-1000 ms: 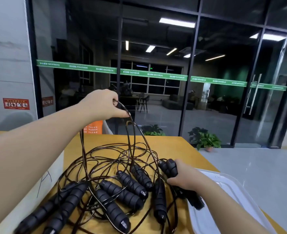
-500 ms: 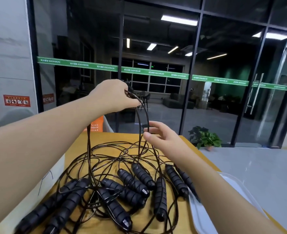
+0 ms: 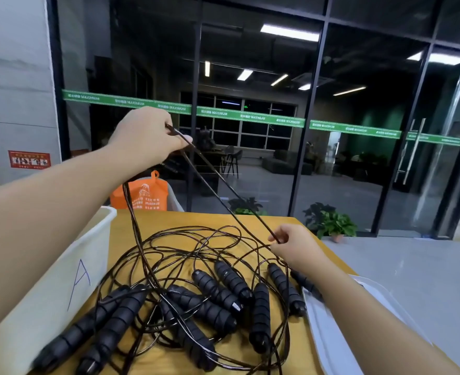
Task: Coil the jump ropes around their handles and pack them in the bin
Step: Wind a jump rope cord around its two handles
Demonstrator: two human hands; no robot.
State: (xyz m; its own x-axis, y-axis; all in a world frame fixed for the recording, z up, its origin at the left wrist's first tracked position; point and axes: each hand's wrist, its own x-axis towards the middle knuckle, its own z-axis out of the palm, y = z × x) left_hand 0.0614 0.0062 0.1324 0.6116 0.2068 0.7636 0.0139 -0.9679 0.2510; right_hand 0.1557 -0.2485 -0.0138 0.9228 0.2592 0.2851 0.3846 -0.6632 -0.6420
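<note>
A tangle of thin dark jump-rope cords point(image 3: 185, 247) lies on the wooden table point(image 3: 275, 226), with several black ribbed foam handles point(image 3: 218, 293) spread along the near side. My left hand point(image 3: 145, 136) is raised high above the pile and pinches a doubled strand of cord. That strand point(image 3: 223, 190) runs taut, down and to the right, to my right hand point(image 3: 294, 244), which pinches it just above the table's right side. A white bin point(image 3: 61, 266) marked "A" stands at the left edge of the table.
A white lid or tray point(image 3: 340, 342) lies at the table's right edge, partly under one handle. Behind the table stand an orange bag point(image 3: 142, 196), potted plants point(image 3: 329, 220) and a dark glass wall.
My right hand dropped from mid-air to the table's right side and took hold of the cord. The loop held up by my left hand is now pulled taut between both hands.
</note>
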